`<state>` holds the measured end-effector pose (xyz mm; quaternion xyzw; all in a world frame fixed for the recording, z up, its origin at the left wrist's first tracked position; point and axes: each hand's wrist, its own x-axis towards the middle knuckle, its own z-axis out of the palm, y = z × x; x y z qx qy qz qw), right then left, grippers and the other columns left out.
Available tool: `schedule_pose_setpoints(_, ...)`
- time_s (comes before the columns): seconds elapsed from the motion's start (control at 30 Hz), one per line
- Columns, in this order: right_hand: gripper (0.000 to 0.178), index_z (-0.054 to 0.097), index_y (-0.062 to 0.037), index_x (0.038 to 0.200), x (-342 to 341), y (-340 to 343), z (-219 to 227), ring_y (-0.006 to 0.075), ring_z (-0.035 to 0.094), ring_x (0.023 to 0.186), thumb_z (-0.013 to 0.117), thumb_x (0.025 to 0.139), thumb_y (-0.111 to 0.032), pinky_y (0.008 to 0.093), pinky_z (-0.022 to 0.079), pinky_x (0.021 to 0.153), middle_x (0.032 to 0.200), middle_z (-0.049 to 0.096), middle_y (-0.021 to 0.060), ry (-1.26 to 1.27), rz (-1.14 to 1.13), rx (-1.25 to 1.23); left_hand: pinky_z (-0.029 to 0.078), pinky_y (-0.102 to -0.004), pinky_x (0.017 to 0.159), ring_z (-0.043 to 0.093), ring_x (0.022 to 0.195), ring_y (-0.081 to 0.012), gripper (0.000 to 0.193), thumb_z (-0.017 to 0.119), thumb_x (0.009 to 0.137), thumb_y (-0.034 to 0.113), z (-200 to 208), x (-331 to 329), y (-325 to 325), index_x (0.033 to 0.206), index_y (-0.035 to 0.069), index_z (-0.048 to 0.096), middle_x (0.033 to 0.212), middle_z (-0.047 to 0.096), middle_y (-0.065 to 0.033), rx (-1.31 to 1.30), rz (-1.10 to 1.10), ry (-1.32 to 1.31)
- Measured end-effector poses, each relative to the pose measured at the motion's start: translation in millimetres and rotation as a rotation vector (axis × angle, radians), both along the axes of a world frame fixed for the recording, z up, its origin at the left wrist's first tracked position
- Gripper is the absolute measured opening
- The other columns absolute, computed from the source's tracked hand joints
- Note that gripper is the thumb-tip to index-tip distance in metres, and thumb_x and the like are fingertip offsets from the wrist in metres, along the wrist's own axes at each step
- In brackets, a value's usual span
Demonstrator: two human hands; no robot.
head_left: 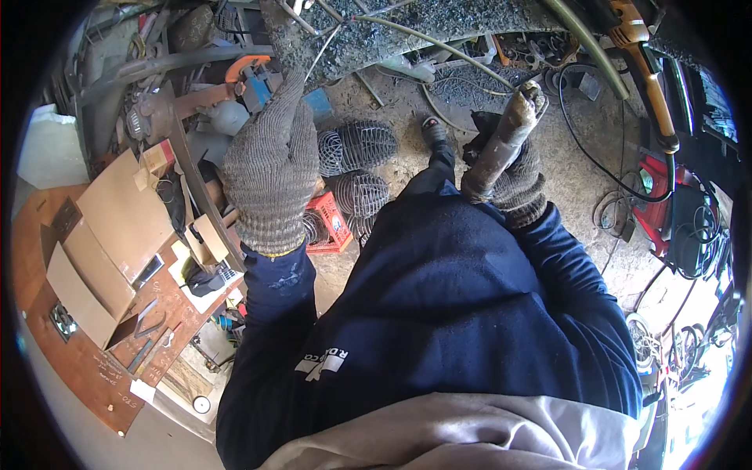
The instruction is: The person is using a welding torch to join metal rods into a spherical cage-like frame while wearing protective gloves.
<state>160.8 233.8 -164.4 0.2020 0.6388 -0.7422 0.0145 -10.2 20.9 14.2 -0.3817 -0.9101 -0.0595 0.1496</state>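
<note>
Head view: my right hand (pixel 521 190) wraps the holder (pixel 507 137) above the floor (pixel 580 188); whether my left hand (pixel 274 172) pinches the rod (pixel 323 54), I can't tell. Likely positioning; next calls for steady aim.

Gloved hands, two: left hand (pixel 274 160) at 10 o'clock, right hand (pixel 523 186) at 2 o'clock. Wrapped handle (pixel 507 131), one, at 2 o'clock, in the right. Wire-mesh rolls (pixel 374 144), at least three, near 12 o'clock; full number hidden by overlap. Red crate (pixel 335 220), one, just off centre toward 9 o'clock. Shod foot (pixel 433 131), one visible, 1 o'clock. Orange-and-black power tool (pixel 644 74), one, farther out at 2 o'clock. Wooden tabletop (pixel 82 384), one, 8 o'clock. Hand tools (pixel 141 355) on the tabletop, at least three, 8 o'clock.
</note>
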Motion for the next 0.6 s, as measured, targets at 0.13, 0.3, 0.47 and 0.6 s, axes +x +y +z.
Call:
schedule_pose_setpoints(0.13,0.063,0.052,-0.0054,0.130,0.3,1.8,1.2,0.0209,0.059,0.110,0.079,0.080,-0.032,0.0336,0.047,0.094,0.117,0.059,0.0083,0.007,0.056,0.055,0.055,-0.0372,0.066,0.070,0.073,-0.0275,0.031,0.070,0.086,0.015,2.4,4.2,0.1,0.117,0.013,0.071,0.088,0.072,-0.0126,-0.051,0.034,0.014)
schedule_pose_setpoints(0.3,0.074,0.051,-0.0006,0.131,-6.5,-5.8,7.5,0.0165,0.060,0.089,0.082,0.078,-0.043,0.0326,0.051,0.077,0.105,0.059,0.0077,0.178,-0.059,0.028,0.053,-0.0370,0.080,0.069,0.087,-0.0258,0.034,0.072,0.085,0.010,3.1,6.9,0.2,0.119,0.012,0.071,0.105,0.074,-0.0067,-0.052,0.079,-0.063)
schedule_pose_setpoints(0.47,0.070,0.050,0.0002,0.133,-9.0,-5.5,-8.8,0.0167,0.060,0.086,0.078,0.084,-0.041,0.0340,0.053,0.075,0.106,0.059,0.0090,0.185,-0.013,0.077,0.056,-0.0361,0.068,0.071,0.075,-0.0275,0.031,0.070,0.086,0.013,1.7,0.8,-0.5,0.117,0.012,0.071,0.092,0.073,-0.0129,-0.005,-0.012,-0.001)
schedule_pose_setpoints(0.6,0.074,0.048,0.0004,0.135,-7.0,-3.9,-2.3,0.0184,0.062,0.088,0.080,0.081,-0.039,0.0350,0.053,0.077,0.109,0.059,0.0111,0.174,0.003,0.086,0.057,-0.0355,0.070,0.071,0.077,-0.0270,0.032,0.070,0.086,0.012,-2.1,-1.0,-0.6,0.118,0.012,0.071,0.097,0.074,-0.0124,0.000,-0.044,0.029)
